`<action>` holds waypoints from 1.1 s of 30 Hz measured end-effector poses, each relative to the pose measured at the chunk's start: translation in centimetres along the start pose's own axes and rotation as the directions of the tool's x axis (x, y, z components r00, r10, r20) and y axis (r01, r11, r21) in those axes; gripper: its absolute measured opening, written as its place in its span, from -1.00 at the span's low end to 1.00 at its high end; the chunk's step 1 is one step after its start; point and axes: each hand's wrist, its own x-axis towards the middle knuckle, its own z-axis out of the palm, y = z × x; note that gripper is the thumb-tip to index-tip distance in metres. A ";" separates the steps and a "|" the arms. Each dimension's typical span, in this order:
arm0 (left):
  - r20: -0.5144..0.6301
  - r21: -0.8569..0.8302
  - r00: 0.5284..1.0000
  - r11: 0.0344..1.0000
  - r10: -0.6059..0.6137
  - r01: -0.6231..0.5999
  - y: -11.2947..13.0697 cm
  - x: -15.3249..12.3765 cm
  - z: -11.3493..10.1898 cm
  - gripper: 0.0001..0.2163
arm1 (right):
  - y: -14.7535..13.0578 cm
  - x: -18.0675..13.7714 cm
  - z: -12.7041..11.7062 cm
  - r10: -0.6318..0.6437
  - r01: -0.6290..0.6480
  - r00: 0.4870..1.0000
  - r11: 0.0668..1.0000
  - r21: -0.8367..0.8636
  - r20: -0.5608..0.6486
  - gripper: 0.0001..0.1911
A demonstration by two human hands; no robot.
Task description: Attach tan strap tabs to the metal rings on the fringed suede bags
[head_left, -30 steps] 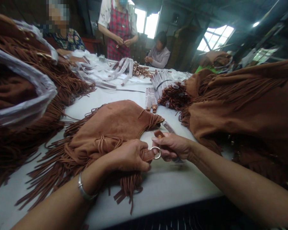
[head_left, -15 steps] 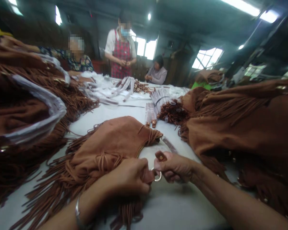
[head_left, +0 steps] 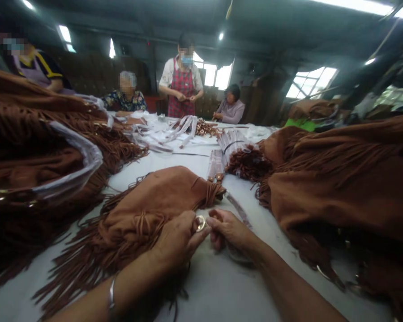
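Observation:
A brown suede fringed bag (head_left: pixel 154 201) lies on the white table (head_left: pixel 221 286) in front of me. My left hand (head_left: pixel 176 239) is closed around the bag's near corner, where a metal ring (head_left: pixel 199 223) shows between thumb and fingers. My right hand (head_left: pixel 230 230) is closed right beside the ring, pinching a strap end whose wrapped length (head_left: pixel 237 210) trails away toward the right. The two hands almost touch. A silver bangle (head_left: pixel 112 293) sits on my left wrist.
Heaps of brown fringed bags rise on the left (head_left: pixel 36 156) and right (head_left: pixel 349 179), some in clear plastic. Wrapped straps (head_left: pixel 221 147) and white strips (head_left: pixel 174 129) lie mid-table. Several people sit or stand at the far end, one in a red plaid apron (head_left: pixel 183 87).
The camera has tilted up, showing more of the room. My hands have closed in on each other, and the ring now sits turned up at my left fingertips.

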 end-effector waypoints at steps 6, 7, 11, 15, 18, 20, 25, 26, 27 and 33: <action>-0.034 0.094 0.994 0.990 0.107 -0.104 0.0 -0.1 -0.3 -0.74 | -0.3 -2.0 -1.3 0.050 -0.018 0.984 0.983 -0.184 0.168 -0.69; -0.019 0.112 0.988 0.982 0.153 -0.149 0.1 -0.3 -0.2 -0.77 | -0.7 -2.3 -1.6 0.056 -0.011 0.978 0.975 -0.223 0.199 -0.70; 0.034 0.096 0.974 0.969 0.225 -0.227 -0.1 -0.9 -0.1 -0.82 | -1.4 -3.0 -2.2 0.066 0.038 0.956 0.938 -0.344 0.285 -0.74; 0.072 0.028 0.957 0.959 0.281 -0.283 -1.0 -1.0 -0.2 -0.77 | -1.2 -2.9 -2.6 0.134 0.014 0.948 0.889 -0.459 0.289 -0.76; 0.054 -0.012 0.928 0.930 0.368 -0.368 -1.5 -0.7 -0.3 -0.74 | -1.4 -3.2 -2.8 0.164 -0.002 0.940 0.881 -0.474 0.300 -0.76; 0.030 -0.006 0.923 0.924 0.383 -0.383 -1.8 -0.5 -0.3 -0.74 | -1.9 -3.6 -2.7 0.166 0.007 0.928 0.887 -0.462 0.333 -0.75; -0.055 0.073 0.907 0.908 0.417 -0.413 -1.5 -0.6 -0.1 -0.73 | -3.2 -4.6 -2.5 0.117 0.101 0.912 0.865 -0.491 0.393 -0.76; -0.063 0.098 0.902 0.902 0.428 -0.421 -1.2 -0.7 -0.1 -0.74 | -3.3 -4.7 -2.5 0.110 0.125 0.911 0.845 -0.519 0.398 -0.78; -0.064 0.120 0.899 0.897 0.434 -0.424 -0.9 -0.9 -0.1 -0.75 | -3.4 -4.7 -2.5 0.105 0.144 0.910 0.827 -0.543 0.401 -0.80; -0.083 0.231 0.932 0.916 0.354 -0.327 0.9 -1.6 0.0 -0.80 | -3.0 -4.4 -3.0 0.097 0.125 0.889 0.890 -0.439 0.448 -0.77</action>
